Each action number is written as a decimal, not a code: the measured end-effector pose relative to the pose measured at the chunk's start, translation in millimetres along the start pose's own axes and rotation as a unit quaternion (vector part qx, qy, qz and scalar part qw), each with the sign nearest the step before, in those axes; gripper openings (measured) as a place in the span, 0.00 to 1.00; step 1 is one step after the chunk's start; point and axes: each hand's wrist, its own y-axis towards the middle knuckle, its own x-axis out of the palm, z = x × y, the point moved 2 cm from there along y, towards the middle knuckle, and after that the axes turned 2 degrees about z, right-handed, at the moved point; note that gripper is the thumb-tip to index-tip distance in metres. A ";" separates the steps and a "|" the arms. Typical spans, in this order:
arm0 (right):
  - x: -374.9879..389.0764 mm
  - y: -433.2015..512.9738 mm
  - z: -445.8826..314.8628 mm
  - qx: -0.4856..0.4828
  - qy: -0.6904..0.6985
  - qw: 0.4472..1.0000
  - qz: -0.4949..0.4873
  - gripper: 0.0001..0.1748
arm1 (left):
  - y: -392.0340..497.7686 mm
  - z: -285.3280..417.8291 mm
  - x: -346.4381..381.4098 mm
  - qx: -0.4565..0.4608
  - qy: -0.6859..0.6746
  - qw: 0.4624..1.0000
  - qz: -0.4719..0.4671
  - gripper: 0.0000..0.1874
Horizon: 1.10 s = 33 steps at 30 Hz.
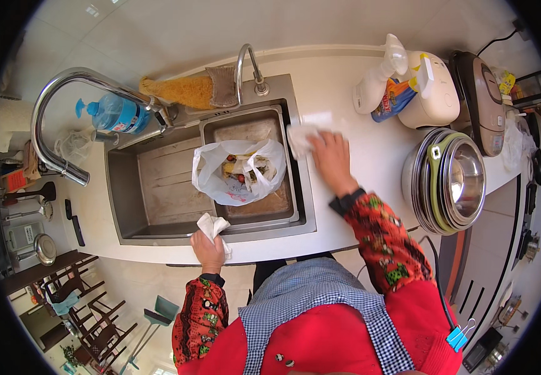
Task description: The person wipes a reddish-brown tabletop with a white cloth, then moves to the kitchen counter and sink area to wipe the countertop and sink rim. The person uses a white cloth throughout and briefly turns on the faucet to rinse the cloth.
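My left hand (208, 253) grips a crumpled white cloth (212, 226) at the front rim of the stainless steel sink (158, 236). To the right of the sink, my right hand (333, 159) presses a second pale cloth (302, 140), folded flat, on the white countertop by the sink's right rim. Its fingertips rest over the cloth's edge. Between the hands, an open white plastic bag (207, 180) with food scraps in it sits over the smaller right-hand basin. A large curved chrome faucet (40, 126) arches at the left, and a thinner one (241, 61) stands behind the sink.
Nested metal bowls with a green colander (432, 183) stand at the right. Behind them are spray bottles (394, 98), a cream appliance (432, 93) and a brown rice cooker (483, 103). A blue soap bottle (122, 115) and a yellow cloth (179, 93) lie behind the sink; a knife (78, 229) lies left.
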 end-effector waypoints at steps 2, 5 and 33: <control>-24.5 -55.3 -8.9 -0.026 0.019 0.999 -0.015 0.21 | 1.2 1.5 -0.2 0.006 -0.008 1.000 0.009 0.15; -53.7 -106.8 2.5 -0.030 0.001 0.999 -0.040 0.20 | 3.5 3.3 -1.1 -0.004 0.000 1.000 0.003 0.14; -50.2 -145.4 15.4 0.282 -0.154 0.939 0.123 0.21 | 5.4 -0.8 3.9 0.078 -0.027 0.995 -0.059 0.13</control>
